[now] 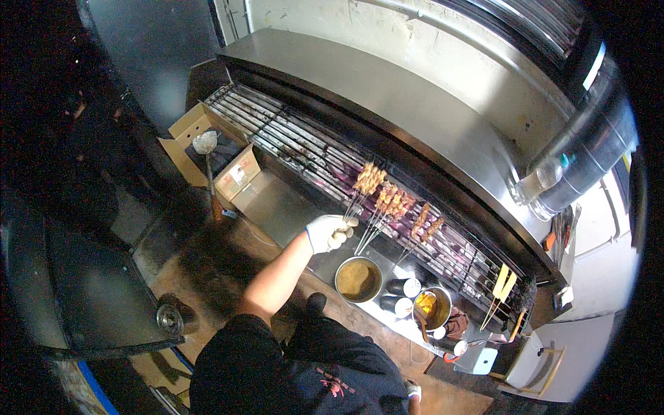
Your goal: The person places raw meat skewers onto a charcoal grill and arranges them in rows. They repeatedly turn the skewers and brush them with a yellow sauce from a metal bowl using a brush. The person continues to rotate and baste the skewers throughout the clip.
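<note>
My left hand, in a white glove, grips the metal ends of a bunch of skewers. Their browned meat is over the charcoal grill; whether it touches the bars is unclear. Just right of that bunch, redder meat skewers lie side by side across the grate. Darker, browned skewers rest further right. Low at my right side is my right hand, gloved and mostly hidden by my body, so its fingers cannot be made out. A metal pot of brown powder stands below the left hand.
Black-sided containers and a pot with a brush-like handle line the front ledge. Two yellow skewered pieces lie at the grill's right end. A cardboard box with a long-handled scoop is at left. A plastic bottle stands behind.
</note>
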`<action>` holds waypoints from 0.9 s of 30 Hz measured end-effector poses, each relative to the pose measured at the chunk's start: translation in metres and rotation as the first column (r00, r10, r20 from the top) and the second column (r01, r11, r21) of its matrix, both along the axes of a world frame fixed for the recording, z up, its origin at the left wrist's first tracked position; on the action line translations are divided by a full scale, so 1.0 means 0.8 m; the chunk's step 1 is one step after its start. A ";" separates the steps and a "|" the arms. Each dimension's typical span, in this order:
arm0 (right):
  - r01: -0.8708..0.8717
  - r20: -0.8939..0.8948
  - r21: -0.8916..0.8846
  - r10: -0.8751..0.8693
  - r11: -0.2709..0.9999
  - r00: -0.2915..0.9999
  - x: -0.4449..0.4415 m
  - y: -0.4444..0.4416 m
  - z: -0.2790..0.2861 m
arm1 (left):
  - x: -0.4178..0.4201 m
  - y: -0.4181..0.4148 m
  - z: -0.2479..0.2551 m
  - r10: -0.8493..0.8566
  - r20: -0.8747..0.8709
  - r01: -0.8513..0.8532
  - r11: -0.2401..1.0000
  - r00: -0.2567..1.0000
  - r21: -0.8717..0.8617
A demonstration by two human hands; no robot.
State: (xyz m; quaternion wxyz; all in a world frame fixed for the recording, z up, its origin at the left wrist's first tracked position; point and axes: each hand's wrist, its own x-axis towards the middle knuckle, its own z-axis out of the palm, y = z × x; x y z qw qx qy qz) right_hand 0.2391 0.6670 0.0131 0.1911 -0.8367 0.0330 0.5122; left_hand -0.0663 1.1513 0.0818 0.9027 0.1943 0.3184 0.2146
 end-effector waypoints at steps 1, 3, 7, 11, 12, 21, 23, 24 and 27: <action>0.008 0.003 -0.002 -0.008 1.000 1.000 -0.001 -0.001 0.002 | -0.001 0.002 -0.008 -0.022 0.010 0.023 0.998 1.000 -0.065; 0.022 0.009 -0.002 -0.022 1.000 1.000 -0.002 -0.001 0.004 | 0.000 0.004 -0.018 -0.060 -0.018 0.057 0.992 0.998 -0.113; 0.064 0.022 -0.008 -0.064 0.998 0.998 -0.003 -0.003 0.007 | 0.005 -0.002 -0.009 -0.012 -0.108 0.010 1.000 0.994 -0.019; 0.110 0.034 -0.007 -0.110 0.994 0.993 0.000 -0.004 0.011 | 0.005 -0.004 -0.007 0.019 -0.174 -0.010 0.999 0.985 0.052; 0.129 0.040 0.003 -0.129 0.992 0.991 -0.001 0.000 0.009 | 0.005 -0.004 -0.003 0.024 -0.184 -0.013 0.998 0.983 0.062; 0.002 0.334 0.470 -0.180 0.882 0.925 0.005 0.108 0.109 | 0.002 -0.021 0.043 -0.035 -0.282 0.134 0.931 0.959 0.339; -0.121 0.426 0.536 -0.144 0.835 0.893 0.016 0.149 0.141 | 0.015 -0.034 0.069 -0.114 -0.326 0.242 0.890 0.938 0.385; -0.173 0.461 0.544 -0.121 0.821 0.879 0.022 0.165 0.146 | 0.025 -0.043 0.080 -0.119 -0.368 0.272 0.877 0.922 0.397; -0.244 0.542 0.497 -0.078 0.833 0.837 0.040 0.179 0.137 | 0.051 -0.074 0.111 -0.127 -0.350 0.271 0.876 0.928 0.400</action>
